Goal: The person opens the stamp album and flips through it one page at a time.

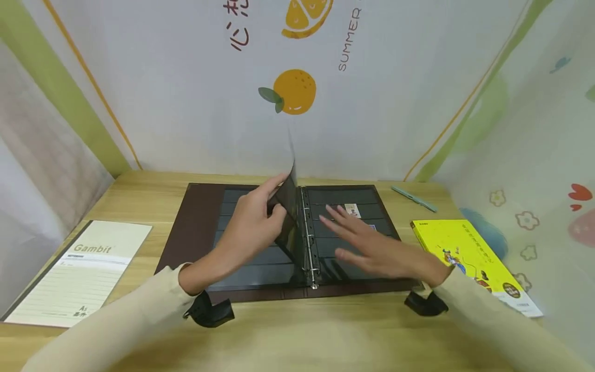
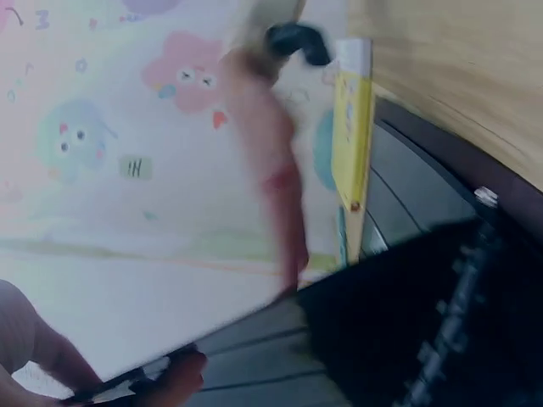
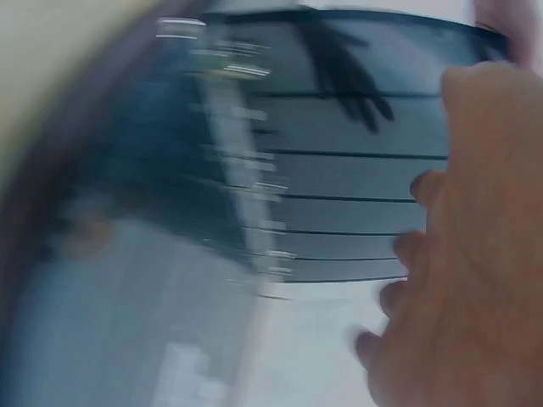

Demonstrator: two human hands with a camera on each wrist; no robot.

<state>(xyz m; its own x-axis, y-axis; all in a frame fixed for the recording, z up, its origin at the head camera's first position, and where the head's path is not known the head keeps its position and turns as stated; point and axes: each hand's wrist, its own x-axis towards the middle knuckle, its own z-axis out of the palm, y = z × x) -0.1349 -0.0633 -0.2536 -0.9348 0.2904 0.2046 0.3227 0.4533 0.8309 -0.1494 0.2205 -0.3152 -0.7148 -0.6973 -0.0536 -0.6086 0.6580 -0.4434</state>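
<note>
A dark stamp album [image 1: 197,217] lies spread on the wooden table, its metal ring spine [image 1: 309,243] running down the middle. My left hand [image 1: 253,222] pinches a black page [image 1: 293,235] between thumb and fingers, holding it raised nearly upright beside the rings. Over the right side hovers my right hand [image 1: 372,248], fingers straight and spread. Beyond its fingers a small stamp [image 1: 353,211] shows in a pocket, and a second one is partly covered by that hand. In the right wrist view, the raised page [image 3: 339,178] stands behind my outstretched fingers [image 3: 409,248], blurred at the spine.
To the left lies a Gambit notebook [image 1: 88,268]. A yellow book [image 1: 451,237] lies on the right, with a pale green pen [image 1: 413,199] behind it. A printed cloth curtain [image 1: 209,124] closes off the table's back and sides.
</note>
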